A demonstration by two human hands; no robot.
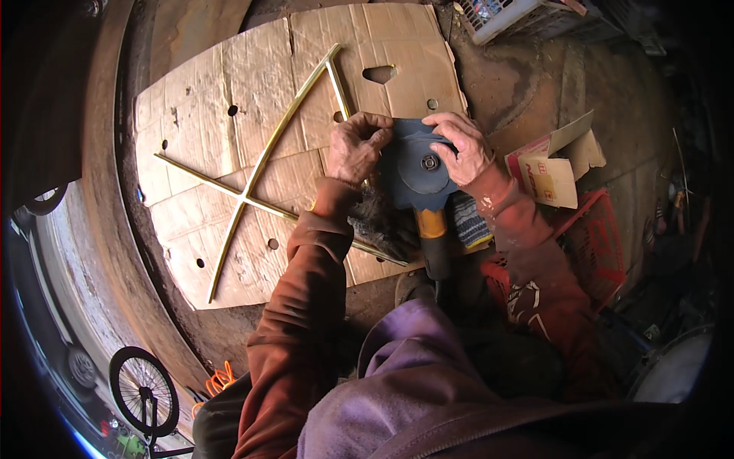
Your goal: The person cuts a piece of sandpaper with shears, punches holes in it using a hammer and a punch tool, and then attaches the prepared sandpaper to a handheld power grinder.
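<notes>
A grinder with a yellow body and a dark handle stands disc-up in front of me. Ragged dark blue-grey abrasive sheet covers its disc, around a central nut. My left hand pinches the sheet's upper left edge between thumb and fingers. Curled over its upper right edge, my right hand grips it, thumb near the nut. To the left, a brass-coloured metal frame of crossing bars lies on cardboard. A dark glove rests below my left hand.
Right of the grinder lies a striped cloth item. Beyond my right forearm are an opened small carton and a red plastic crate. A pale crate stands at the far right, a bicycle wheel at lower left.
</notes>
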